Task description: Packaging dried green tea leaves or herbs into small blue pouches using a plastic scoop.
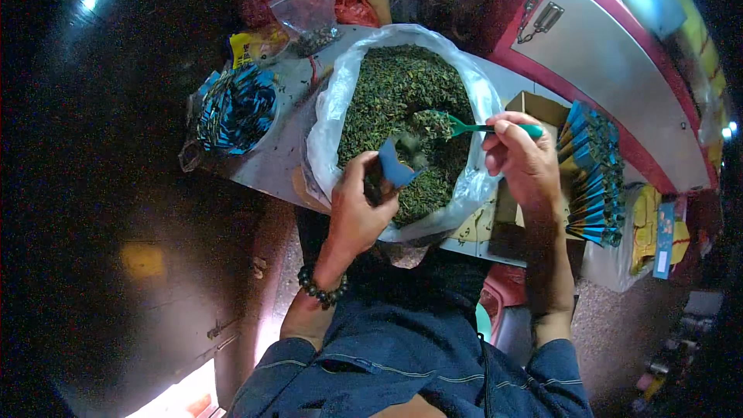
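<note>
A large translucent plastic bag (331,110) stands on the table before me, its rim folded out, full of dried green chopped leaves (400,75). My left hand (363,203) holds a small blue packet (397,167) upright over the near part of the leaves; its mouth looks parted. My right hand (519,151) grips the handle of a green plastic spoon (473,128). The spoon's bowl, heaped with leaves, is above the pile, just up and right of the packet. The packet's lower part is hidden by my left fingers.
At the left lies a plastic bag of blue packets (238,110). A clear zip bag (310,11) with dried bits stands behind it. On the right are a cardboard box (534,107), a row of filled blue packets (589,174) and yellow packages (644,229). A pink-edged metal door (598,58) stands behind.
</note>
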### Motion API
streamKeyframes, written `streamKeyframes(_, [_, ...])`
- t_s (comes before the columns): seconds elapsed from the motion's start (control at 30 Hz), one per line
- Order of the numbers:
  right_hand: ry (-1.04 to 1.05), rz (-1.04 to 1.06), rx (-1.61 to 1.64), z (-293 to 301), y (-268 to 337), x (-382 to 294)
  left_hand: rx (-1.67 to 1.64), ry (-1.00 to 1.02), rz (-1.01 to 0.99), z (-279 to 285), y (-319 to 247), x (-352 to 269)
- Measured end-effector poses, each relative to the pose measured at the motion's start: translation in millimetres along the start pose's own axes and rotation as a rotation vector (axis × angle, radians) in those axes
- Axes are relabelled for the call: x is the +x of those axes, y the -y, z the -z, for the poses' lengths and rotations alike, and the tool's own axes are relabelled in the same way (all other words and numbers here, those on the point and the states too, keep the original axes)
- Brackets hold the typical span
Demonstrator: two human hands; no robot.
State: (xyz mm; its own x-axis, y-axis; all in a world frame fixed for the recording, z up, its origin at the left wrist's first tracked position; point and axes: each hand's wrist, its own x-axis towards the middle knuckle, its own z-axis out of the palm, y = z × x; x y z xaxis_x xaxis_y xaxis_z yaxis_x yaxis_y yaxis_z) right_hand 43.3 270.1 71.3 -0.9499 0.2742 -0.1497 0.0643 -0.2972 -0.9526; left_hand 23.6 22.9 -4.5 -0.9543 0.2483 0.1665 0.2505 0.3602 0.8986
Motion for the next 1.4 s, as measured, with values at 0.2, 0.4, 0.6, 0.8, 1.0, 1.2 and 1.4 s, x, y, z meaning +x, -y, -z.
streamKeyframes(0.2, [0.070, 0.044, -0.080, -4.3, 23.5, -7.8, 0.058, 0.002, -0.030, -3.1, 2.9, 3.2])
streamKeyframes(0.4, [0.132, 0.006, -0.285, -13.5, 33.9, -13.2, 0.095, -0.025, -0.115, -3.9, 2.3, 4.3])
streamKeyframes(0.6, [0.299, 0.231, -0.606, -25.1, 31.6, -18.5, 0.084, 0.010, -0.079, -4.5, -0.8, 5.5])
streamKeyframes(0.8, [0.586, 0.642, -1.009, -27.8, 38.9, -17.4, 0.066, 0.038, -0.022, -3.2, -1.4, 5.8])
streamKeyframes(1.0, [0.558, 0.726, -0.998, -26.7, 45.3, -26.1, 0.001, 0.026, -0.062, -2.9, 5.1, 2.9])
streamKeyframes(1.2, [0.309, 0.712, -0.872, -20.3, 46.6, -30.2, -0.004, -0.028, -0.137, -3.5, 11.9, 1.3])
streamKeyframes(1.4, [0.142, 0.500, -0.895, -9.8, -26.0, 13.5, 0.015, -0.007, -0.061, 2.7, 6.3, -1.9])
